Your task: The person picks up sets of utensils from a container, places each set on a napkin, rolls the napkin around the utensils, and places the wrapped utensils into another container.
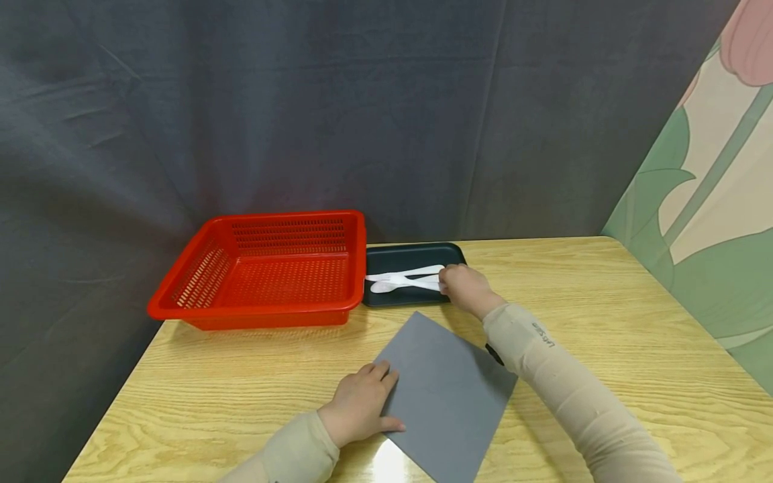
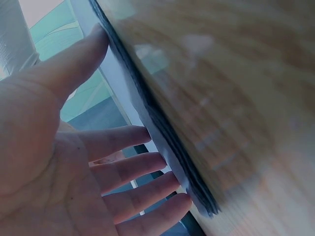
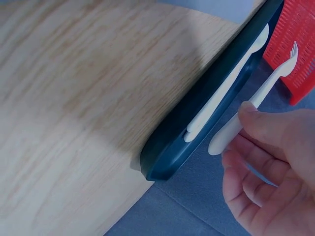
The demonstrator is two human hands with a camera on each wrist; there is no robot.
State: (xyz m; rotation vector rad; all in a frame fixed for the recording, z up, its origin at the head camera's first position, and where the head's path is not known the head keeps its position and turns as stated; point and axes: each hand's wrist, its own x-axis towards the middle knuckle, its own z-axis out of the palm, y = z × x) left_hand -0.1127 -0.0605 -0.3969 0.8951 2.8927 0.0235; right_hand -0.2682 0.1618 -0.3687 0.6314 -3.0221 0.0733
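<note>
My right hand (image 1: 465,287) pinches a white fork (image 3: 267,87) over the black tray (image 1: 413,254), beside the red basket (image 1: 302,309); my left hand (image 1: 360,404), fingers spread, touches the edge of the grey cloth (image 1: 449,399).

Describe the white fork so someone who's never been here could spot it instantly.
Find the red basket on the wood-grain table; a dark tray sits to its right. There, held in the right hand's grip, is the white fork. Its tines set it apart from the white spoon in the tray.
</note>
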